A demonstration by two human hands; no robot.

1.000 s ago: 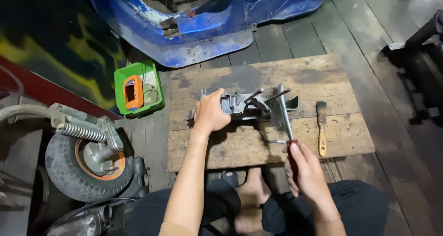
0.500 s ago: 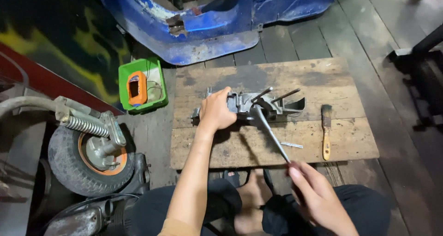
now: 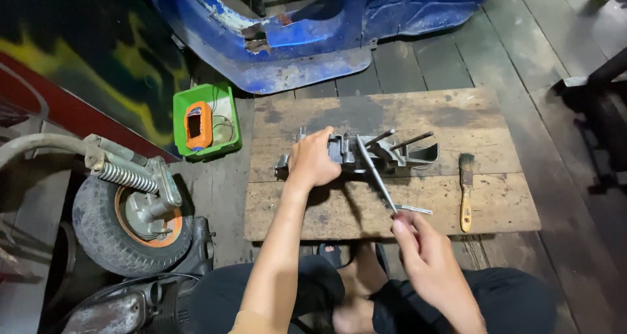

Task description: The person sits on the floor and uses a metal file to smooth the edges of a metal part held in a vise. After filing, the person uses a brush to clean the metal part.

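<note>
I am sitting on the floor with a wooden board (image 3: 450, 210) in front of my legs. My left hand (image 3: 313, 161) is pressing down on a grey metal engine part (image 3: 369, 152), fingers wrapped over its near end, so it is clamped flat against the board. The part is lying across the middle of the board, with two thin studs (image 3: 395, 139) poking up and away from me.

My right hand (image 3: 428, 259) is pinching the near end of a long thin metal tool (image 3: 374, 172) (it looks like a file or a rod, I cannot tell which). The far tip is sitting on top of the part, just beside my left fingers.

To do this bit well, I think I am needing to keep the left hand pushing hard so the part is not wobbling. I am also thinking the tool should be moving in long, even strokes, straight along its own line, not rocking side to side. The tip is very close to my left fingers, so a slip could poke them; keeping those fingers tucked back is smart.

A small brush (image 3: 465, 190) with a yellow handle is lying on the board to the right, well apart from the part. A green tray (image 3: 225, 141) holding an orange meter (image 3: 198, 125) is sitting off to the left on the floor.
</note>
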